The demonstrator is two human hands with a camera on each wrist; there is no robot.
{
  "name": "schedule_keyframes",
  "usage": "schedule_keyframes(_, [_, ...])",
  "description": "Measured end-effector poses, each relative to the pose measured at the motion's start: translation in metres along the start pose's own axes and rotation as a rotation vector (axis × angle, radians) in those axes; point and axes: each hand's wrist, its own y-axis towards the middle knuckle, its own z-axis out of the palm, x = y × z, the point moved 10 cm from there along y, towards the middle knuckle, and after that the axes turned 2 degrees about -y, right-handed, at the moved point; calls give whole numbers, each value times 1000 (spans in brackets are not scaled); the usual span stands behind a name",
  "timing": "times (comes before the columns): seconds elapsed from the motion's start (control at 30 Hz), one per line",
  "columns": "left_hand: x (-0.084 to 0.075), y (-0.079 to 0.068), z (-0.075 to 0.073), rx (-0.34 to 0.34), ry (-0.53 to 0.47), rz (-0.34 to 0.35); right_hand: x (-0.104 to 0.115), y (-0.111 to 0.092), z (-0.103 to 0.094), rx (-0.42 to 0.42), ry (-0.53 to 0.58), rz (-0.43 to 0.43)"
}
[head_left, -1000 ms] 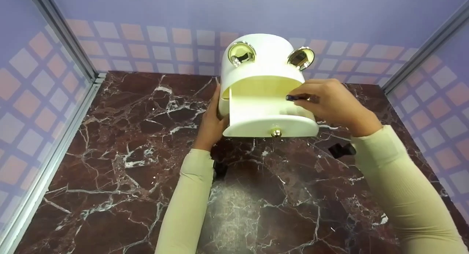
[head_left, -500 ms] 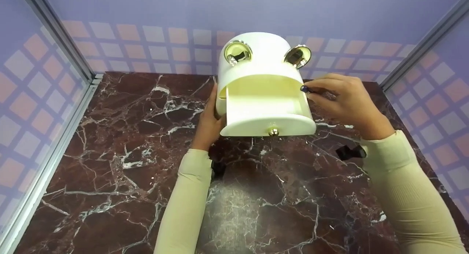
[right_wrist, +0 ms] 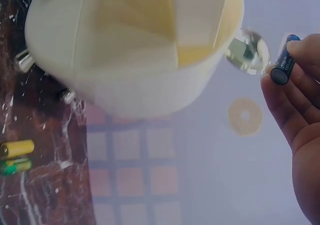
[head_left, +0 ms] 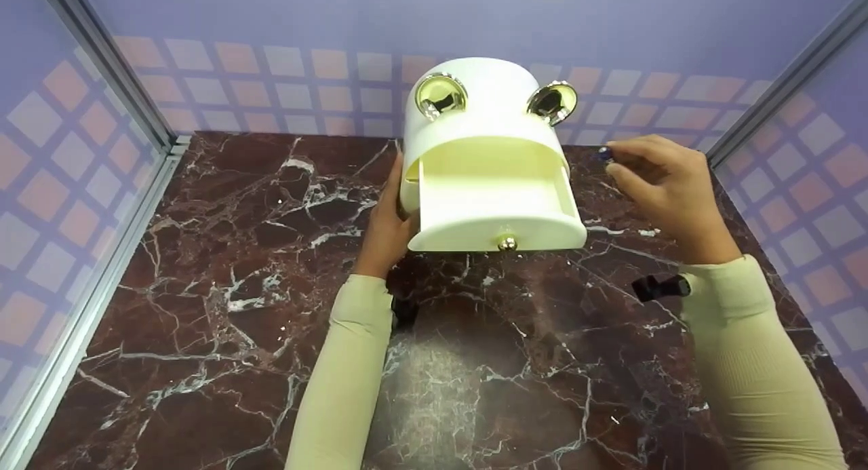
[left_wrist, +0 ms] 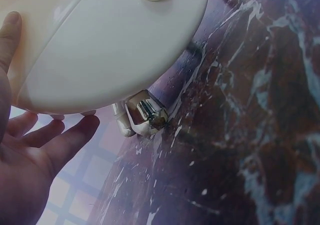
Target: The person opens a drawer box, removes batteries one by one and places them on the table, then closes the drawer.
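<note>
Blue battery in the right hand, out beside the white box!
Here it is: the right hand (head_left: 668,185) pinches the blue battery (right_wrist: 285,60) between thumb and fingertips, in the air just to the right of the white box (head_left: 485,83), well apart from the worktop (head_left: 237,361). On the other flank, the left hand (head_left: 390,216) rests along the box's side, fingers spread, apparently steadying it. The drawer (head_left: 468,234) stands pulled out. A yellow battery (right_wrist: 17,148) and a green battery (right_wrist: 16,165) lie side by side on the worktop. This looks like a carrying step, between the drawer and a resting place, direction unclear; the next move seems to call for a controlled placement and a clean release, box kept steady.
</note>
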Motion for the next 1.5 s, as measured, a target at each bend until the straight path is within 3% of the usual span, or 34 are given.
schedule_keyframes(0.13, [-1, 0, 0, -3, 12, 1, -11, -7, -5, -33, 42, 71])
schedule_keyframes(0.47, [0, 0, 1, 0, -21, -8, -72, -30, 7, -16, -96, 246])
schedule_keyframes(0.83, [0, 0, 1, 1, -10, -9, -116, -56, 30, 73, -118, 466])
schedule_keyframes(1.2, [1, 0, 3, 10, -44, -10, -148, -80, 47, 132, -204, 594])
schedule_keyframes(1.5, [2, 1, 2, 2, -29, -32, -162, -90, 59, 149, -285, 619])
